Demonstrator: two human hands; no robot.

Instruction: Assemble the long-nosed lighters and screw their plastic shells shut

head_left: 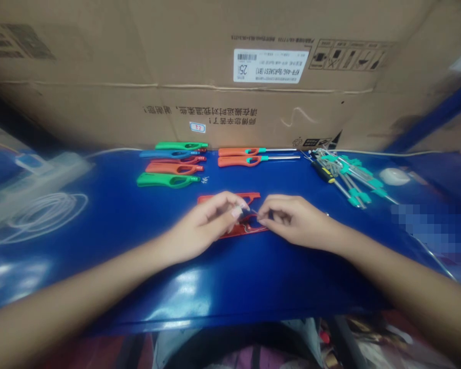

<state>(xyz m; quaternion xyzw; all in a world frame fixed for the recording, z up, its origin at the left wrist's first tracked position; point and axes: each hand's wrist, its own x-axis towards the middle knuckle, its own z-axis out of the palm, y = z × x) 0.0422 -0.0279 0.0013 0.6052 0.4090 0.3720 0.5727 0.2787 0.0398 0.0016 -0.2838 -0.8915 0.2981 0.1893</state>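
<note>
My left hand (205, 228) is closed in a pinch on a small dark part (246, 211), too blurred to name. My right hand (297, 220) faces it, fingertips pinched by a thin wire-like end at that part; exactly what they grip is hidden. Under the fingers lies a red lighter shell half (244, 229) with a thin wire showing in it. Another red lighter shell piece (254, 195) lies just behind, partly covered by my left hand.
Several coloured lighter handles (159, 179) lie at back left. Two orange lighters with metal tubes (236, 161) lie beside them. Right are a yellow-black screwdriver (322, 170) and metal tubes with teal pieces (355, 179). A cardboard wall (119, 110) backs the blue table (146, 302); white cable (42, 215) coils left.
</note>
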